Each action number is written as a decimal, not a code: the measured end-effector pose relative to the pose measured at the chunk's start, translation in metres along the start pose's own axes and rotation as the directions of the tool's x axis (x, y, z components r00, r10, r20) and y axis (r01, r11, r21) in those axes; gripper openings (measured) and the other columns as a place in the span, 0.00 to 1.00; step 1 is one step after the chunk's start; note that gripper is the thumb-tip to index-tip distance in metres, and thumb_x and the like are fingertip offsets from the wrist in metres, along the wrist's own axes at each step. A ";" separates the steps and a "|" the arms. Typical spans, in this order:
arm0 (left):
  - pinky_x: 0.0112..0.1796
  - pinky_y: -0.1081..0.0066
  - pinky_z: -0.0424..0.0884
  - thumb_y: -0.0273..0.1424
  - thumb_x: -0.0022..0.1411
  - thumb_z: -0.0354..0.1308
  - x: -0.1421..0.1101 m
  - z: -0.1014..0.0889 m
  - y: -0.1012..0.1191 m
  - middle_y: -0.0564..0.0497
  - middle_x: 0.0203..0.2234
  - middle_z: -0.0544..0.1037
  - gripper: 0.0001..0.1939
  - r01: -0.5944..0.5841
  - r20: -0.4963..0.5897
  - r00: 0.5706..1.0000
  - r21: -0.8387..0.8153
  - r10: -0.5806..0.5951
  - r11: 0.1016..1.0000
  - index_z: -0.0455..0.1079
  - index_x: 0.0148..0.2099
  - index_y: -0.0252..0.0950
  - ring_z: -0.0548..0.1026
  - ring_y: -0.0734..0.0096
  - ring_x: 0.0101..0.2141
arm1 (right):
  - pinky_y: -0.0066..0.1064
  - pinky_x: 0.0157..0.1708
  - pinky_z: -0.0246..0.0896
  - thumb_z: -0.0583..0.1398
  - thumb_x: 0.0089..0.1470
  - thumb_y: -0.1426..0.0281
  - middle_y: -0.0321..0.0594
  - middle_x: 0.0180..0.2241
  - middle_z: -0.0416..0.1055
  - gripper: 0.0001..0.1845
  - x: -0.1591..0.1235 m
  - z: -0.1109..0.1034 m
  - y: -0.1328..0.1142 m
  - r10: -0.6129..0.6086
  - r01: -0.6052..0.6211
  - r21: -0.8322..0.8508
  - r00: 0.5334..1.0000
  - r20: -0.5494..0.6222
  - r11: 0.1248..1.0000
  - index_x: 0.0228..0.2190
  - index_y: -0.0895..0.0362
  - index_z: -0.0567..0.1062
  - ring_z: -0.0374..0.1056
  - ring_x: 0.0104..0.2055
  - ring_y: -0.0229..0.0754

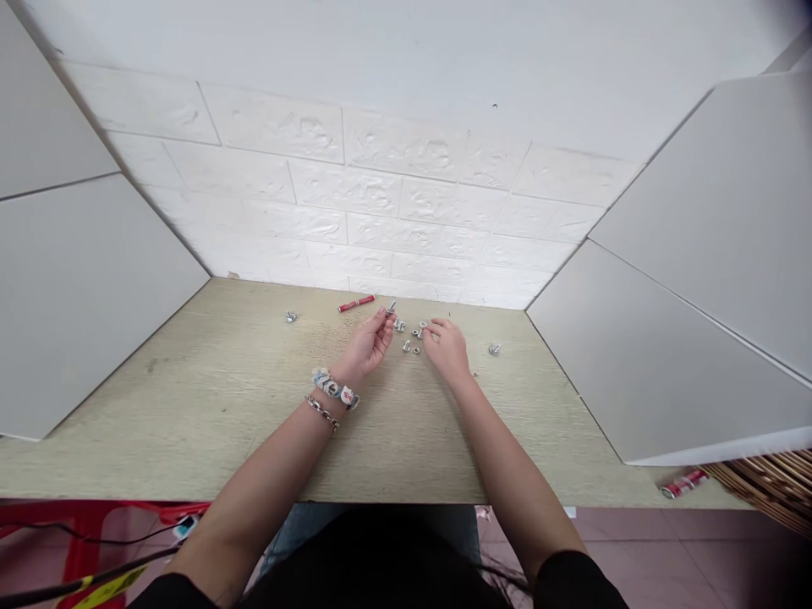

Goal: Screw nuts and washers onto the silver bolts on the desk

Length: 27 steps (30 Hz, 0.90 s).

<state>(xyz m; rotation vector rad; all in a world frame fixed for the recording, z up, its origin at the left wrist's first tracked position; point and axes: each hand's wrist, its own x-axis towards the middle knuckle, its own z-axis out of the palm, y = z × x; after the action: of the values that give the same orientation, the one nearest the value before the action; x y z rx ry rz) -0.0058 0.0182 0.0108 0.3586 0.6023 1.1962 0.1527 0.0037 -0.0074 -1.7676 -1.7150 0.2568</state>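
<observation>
My left hand pinches a silver bolt between thumb and fingers, its shank pointing up and away from me. My right hand is closed, fingertips bent down beside a washer; whether they grip it or another small part is hidden. Between the two hands lie several loose silver bolts and nuts, among them an upright bolt, a nut next to it, and more bolts just right of my left fingers.
Behind my left hand a red marker-like tube lies near the wall. Single bolts with hardware rest far left and right. White panels flank the wooden table; another red tube and a wicker basket sit front right.
</observation>
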 end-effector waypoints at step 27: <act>0.23 0.87 0.70 0.23 0.61 0.49 -0.005 -0.004 -0.007 0.53 0.18 0.71 0.09 0.222 0.197 0.942 0.248 -0.274 0.943 0.70 0.31 0.27 0.70 0.85 0.19 | 0.29 0.37 0.62 0.61 0.41 0.64 0.41 0.41 0.68 0.11 -0.004 -0.007 -0.020 -0.141 -0.004 0.711 0.979 0.144 0.703 0.30 0.55 0.75 0.64 0.44 0.40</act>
<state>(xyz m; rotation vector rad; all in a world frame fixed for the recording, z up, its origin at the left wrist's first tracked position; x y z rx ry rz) -0.0043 0.0112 0.0052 0.5844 0.5631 0.8304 0.1399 -0.0032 0.0076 -1.1133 -1.4975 0.9485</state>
